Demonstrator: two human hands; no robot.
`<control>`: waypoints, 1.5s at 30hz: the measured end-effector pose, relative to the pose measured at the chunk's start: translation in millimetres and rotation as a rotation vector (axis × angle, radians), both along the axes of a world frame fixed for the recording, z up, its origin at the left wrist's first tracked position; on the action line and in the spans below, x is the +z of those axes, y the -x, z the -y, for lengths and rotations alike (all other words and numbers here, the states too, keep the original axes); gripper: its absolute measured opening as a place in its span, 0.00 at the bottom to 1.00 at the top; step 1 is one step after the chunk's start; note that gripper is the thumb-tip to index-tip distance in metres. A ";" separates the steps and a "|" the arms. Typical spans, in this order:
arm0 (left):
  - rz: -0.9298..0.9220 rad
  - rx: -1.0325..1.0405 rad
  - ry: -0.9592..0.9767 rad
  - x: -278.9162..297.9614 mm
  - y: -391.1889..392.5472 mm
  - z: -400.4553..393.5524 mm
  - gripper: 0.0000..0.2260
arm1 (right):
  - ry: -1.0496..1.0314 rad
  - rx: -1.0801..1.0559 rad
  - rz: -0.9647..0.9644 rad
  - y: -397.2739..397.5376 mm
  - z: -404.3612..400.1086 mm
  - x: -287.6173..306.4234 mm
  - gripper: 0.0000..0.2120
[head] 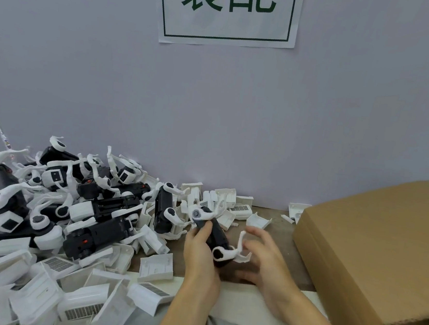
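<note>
My left hand grips a black toy body with white curved arms just above the wooden bench. Its fingers curl round the black part from the left. My right hand is beside the body's right end, fingers spread and loosely bent near a white arm piece; it is motion-blurred and I cannot tell whether it touches the piece.
A big heap of assembled black-and-white bodies fills the left of the bench. Loose white plastic covers lie in front and along the wall. A brown cardboard box stands at the right. A paper sign hangs on the wall.
</note>
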State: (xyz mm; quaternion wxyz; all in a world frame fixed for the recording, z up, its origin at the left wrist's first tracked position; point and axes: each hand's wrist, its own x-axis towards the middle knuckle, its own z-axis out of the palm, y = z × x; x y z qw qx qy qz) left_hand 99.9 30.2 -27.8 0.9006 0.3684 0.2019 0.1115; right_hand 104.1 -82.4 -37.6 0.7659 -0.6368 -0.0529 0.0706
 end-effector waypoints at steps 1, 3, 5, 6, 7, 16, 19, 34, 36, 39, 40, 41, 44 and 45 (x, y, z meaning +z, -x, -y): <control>-0.004 0.024 -0.038 -0.1 -1.0 -0.3 0.15 | -0.009 -0.050 0.025 -0.8 2.2 0.2 0.13; -0.026 0.059 -0.103 -1.3 -1.6 0.0 0.20 | 0.022 -0.145 0.114 -0.7 4.6 1.7 0.12; -0.058 0.073 -0.197 -1.7 0.9 1.1 0.25 | 0.111 -0.190 0.259 1.8 3.9 3.6 0.12; -0.073 0.078 -0.263 -2.6 1.7 1.6 0.26 | 0.156 -0.187 0.341 4.5 2.3 4.6 0.12; -0.079 0.077 -0.317 -3.4 1.8 2.1 0.25 | 0.206 -0.172 0.416 7.4 0.8 5.6 0.11; 0.042 0.021 -0.224 -0.4 1.8 3.0 0.13 | 0.479 -0.269 0.511 8.9 -3.8 5.5 0.05; 0.051 -0.046 -0.246 0.8 5.7 5.6 0.11 | 0.169 -0.198 0.352 9.2 0.7 9.0 0.15; 0.044 -0.123 -0.078 -2.4 -0.2 8.0 0.17 | 0.561 -0.378 0.275 -15.2 5.7 12.9 0.11; 0.039 -0.114 -0.073 -4.1 -2.5 7.6 0.17 | 0.742 -0.333 0.256 -32.2 10.1 23.6 0.12; 0.042 -0.124 -0.079 -3.5 -2.0 8.4 0.15 | 1.032 -0.246 0.224 -61.9 7.9 37.6 0.14; 0.046 -0.132 -0.076 -3.7 -1.9 8.5 0.15 | 1.113 -0.238 0.203 -71.2 6.1 39.0 0.15; 0.052 -0.141 -0.076 -4.2 -1.7 8.9 0.15 | 1.185 -0.237 0.177 -79.8 5.3 38.3 0.17; 0.078 -0.149 -0.089 -5.1 -3.0 10.5 0.14 | 1.347 -0.249 0.094 -96.2 6.2 30.7 0.18; 0.082 -0.152 -0.094 -5.6 -3.2 11.0 0.14 | 1.368 -0.261 0.079 -98.4 7.0 27.0 0.17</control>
